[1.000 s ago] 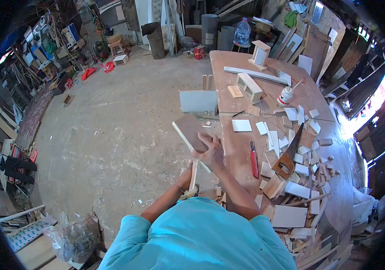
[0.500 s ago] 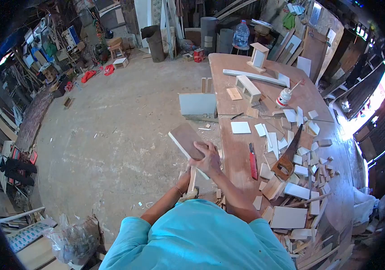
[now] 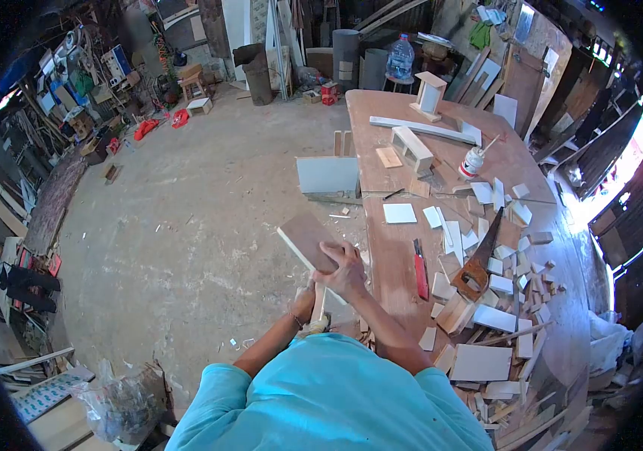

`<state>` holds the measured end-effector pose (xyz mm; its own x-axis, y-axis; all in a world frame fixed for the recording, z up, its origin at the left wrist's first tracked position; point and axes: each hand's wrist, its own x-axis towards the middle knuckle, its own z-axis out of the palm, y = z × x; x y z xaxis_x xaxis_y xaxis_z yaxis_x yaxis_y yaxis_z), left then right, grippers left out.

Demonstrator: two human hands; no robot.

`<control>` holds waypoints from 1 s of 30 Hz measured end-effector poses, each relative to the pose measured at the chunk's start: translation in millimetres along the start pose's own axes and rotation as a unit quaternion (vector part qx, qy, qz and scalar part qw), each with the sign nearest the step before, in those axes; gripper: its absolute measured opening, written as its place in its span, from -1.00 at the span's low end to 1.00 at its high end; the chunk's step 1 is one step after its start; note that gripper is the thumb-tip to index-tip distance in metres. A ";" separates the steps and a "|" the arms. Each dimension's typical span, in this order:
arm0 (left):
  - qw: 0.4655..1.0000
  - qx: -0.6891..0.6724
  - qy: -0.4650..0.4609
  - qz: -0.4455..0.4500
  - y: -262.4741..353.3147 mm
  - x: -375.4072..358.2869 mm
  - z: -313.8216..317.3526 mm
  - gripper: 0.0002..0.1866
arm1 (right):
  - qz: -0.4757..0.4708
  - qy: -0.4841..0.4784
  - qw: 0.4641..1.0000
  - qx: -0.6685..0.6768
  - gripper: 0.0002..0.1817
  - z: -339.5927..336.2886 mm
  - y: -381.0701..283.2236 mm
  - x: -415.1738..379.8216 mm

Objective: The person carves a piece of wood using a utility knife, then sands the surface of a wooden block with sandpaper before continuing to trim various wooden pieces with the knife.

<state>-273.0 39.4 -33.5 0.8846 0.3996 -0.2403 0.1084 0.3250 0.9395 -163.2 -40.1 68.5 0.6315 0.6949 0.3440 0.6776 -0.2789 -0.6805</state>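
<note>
In front of my body I hold a wooden piece with a flat brown board (image 3: 308, 239) edged in white, tilted over the floor. My right hand (image 3: 345, 272) lies across the board's near right side, thumb and fingers closed on it. Below, my left hand (image 3: 305, 302) grips the piece from underneath, its fingers mostly hidden. A pale wooden strip (image 3: 321, 302) runs down from the board between my wrists. Nearest to my right arm on the workbench (image 3: 393, 259) lies a red-handled knife (image 3: 420, 274).
A handsaw (image 3: 479, 267) rests among several wood offcuts on the bench. Farther back are a glue bottle (image 3: 472, 161), a small wooden frame (image 3: 412, 146) and an upright wooden piece (image 3: 429, 98). A white panel (image 3: 327, 176) stands beside the bench. At far left, a person (image 3: 25, 282) sits.
The view has shifted very slightly. Both hands keep their hold on the wooden piece, and the board's tilt is almost the same.
</note>
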 end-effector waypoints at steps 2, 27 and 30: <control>0.999 -0.033 0.011 -0.015 -3.5 5.9 -3.6 -0.58 | -0.010 0.014 1.000 -0.020 -0.32 4.1 -0.5 -6.0; 0.996 -0.038 -0.026 0.071 9.7 11.6 3.4 -0.56 | -0.080 0.019 0.996 0.042 -0.35 -5.2 -8.5 -7.9; 0.991 0.010 -0.014 -0.136 17.1 19.0 8.6 -0.54 | -0.059 0.053 0.997 0.021 -0.35 -4.9 4.3 8.1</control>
<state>-250.4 45.2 -19.9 0.8339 0.2757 -0.4781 0.3528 0.3997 0.8460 -153.3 -39.0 71.5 0.5871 0.6459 0.4880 0.7339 -0.1703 -0.6575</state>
